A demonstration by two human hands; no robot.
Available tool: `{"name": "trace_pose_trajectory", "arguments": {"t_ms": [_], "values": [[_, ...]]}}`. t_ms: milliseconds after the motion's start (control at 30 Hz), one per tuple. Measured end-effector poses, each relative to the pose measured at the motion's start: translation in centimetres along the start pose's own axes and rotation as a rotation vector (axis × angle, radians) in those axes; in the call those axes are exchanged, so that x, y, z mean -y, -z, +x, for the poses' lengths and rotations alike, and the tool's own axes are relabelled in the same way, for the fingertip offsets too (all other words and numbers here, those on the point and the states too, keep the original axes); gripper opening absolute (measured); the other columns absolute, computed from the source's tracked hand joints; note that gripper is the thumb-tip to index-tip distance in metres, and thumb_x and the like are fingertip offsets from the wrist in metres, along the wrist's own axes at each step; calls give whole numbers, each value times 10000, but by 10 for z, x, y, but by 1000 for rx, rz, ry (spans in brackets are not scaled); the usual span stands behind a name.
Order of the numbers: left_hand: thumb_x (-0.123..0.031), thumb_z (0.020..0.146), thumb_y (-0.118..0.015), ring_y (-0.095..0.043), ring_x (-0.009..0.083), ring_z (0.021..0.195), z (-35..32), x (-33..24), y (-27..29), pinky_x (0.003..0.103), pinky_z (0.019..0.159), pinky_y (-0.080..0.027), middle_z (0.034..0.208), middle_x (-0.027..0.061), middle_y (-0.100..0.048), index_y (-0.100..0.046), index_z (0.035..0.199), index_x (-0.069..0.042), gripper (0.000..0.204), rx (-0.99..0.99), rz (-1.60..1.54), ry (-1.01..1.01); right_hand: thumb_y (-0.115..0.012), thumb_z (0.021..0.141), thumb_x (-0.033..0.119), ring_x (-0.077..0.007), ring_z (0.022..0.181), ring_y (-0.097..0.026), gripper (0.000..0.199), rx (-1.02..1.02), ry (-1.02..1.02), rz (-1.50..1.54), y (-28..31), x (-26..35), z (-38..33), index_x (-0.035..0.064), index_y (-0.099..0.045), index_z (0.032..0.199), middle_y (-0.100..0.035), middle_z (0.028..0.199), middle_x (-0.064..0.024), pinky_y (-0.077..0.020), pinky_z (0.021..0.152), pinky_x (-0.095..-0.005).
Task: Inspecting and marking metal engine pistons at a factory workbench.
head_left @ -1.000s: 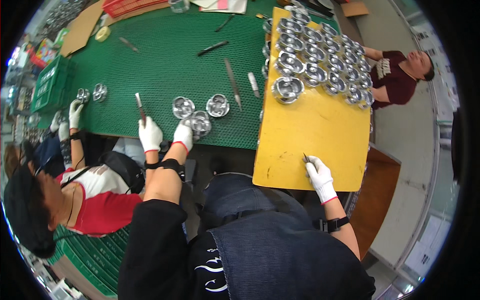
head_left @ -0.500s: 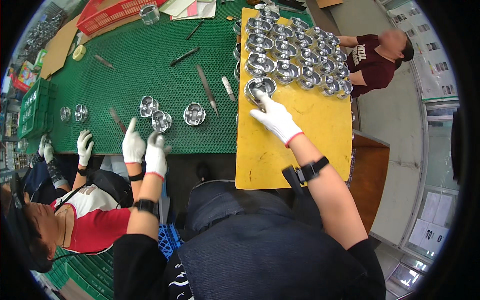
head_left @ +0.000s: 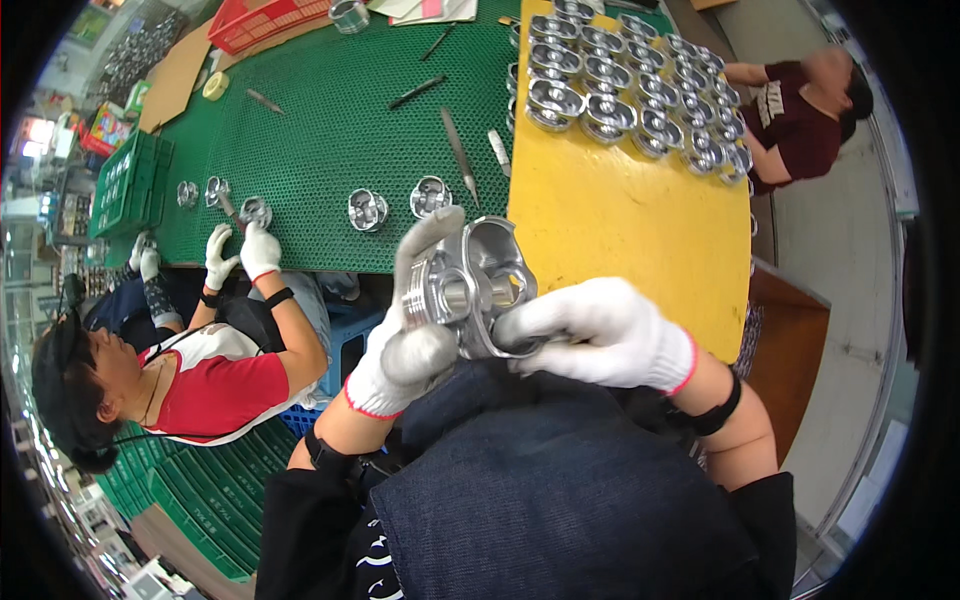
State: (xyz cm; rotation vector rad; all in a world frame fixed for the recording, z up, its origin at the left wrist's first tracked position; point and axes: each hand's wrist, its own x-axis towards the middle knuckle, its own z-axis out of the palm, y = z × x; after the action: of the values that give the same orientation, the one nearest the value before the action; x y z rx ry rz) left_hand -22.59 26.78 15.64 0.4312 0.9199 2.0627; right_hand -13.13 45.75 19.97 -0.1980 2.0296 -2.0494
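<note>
Close in front of me is a shiny metal piston (head_left: 483, 263), held sideways between both hands. Its ring grooves face left, and its hollow underside opens to the right. My left hand (head_left: 395, 330), in a white glove, is closed around the grooved end, thumb low and fingers over the top. My right hand (head_left: 605, 335), gloved too, grips the lower right side with its fingertips; part of them is hidden by the piston. Beyond the hands, two pistons (head_left: 367, 210) stand on the green mat (head_left: 320, 150).
A yellow board (head_left: 620, 220) at right bears rows of pistons (head_left: 608, 118). On the mat lie a file (head_left: 459, 155), a white marker (head_left: 499, 152) and a dark pen (head_left: 417, 92). At left, a co-worker's gloved hand (head_left: 260, 250) holds a slim tool by a piston. Another person stands far right.
My right hand has lifted the piston off the yellow board and brought it near me. My left hand has come over to hold it. A co-worker's piston has moved left. The view has shifted.
</note>
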Motion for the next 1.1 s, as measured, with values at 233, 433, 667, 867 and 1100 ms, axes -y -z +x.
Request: {"name": "trace_pose_trajectory", "arguments": {"t_ms": [233,433,667,867,1100], "values": [[-481,572,-867,-485,237,1131,-5,-29,-48,373,971,-398,1245,158,-432,-167,1410,14,1198,-25,480,63,-593,778,115,-263,669,-613,443,-217,84,-1275,30,60,-49,162,-551,1216,-588,780,-77,-500,594,-352],[-520,576,-850,-483,243,1132,-6,-28,-61,385,960,-415,1278,171,-388,-182,1399,31,1194,70,686,39,-576,712,174,-152,502,-520,337,-155,256,-1615,14,60,-46,196,-638,1042,-431,588,4,-410,441,-307],[-506,567,-855,-490,271,1108,-17,-33,-65,391,938,-433,1210,178,-417,-271,1327,27,1097,194,799,-207,-607,739,172,-178,546,-584,200,-212,37,-1583,-14,78,-55,159,-641,936,-496,598,-16,-455,456,-319],[-443,499,-899,-469,298,1076,-25,-38,-61,434,931,-401,1169,187,-426,-302,1292,-5,1084,143,1114,-569,-517,839,143,-291,661,-649,218,-136,-28,-876,-14,62,-44,97,-636,1015,-639,734,-120,-527,581,-363],[-464,769,-654,-557,334,1078,-38,-37,-67,461,759,-564,1310,235,-404,-286,1390,-95,811,-235,45,-150,-509,814,-26,-111,662,-607,341,-528,166,-223,-3,58,-50,-43,-606,1140,-689,957,-85,-498,621,-240]]}}
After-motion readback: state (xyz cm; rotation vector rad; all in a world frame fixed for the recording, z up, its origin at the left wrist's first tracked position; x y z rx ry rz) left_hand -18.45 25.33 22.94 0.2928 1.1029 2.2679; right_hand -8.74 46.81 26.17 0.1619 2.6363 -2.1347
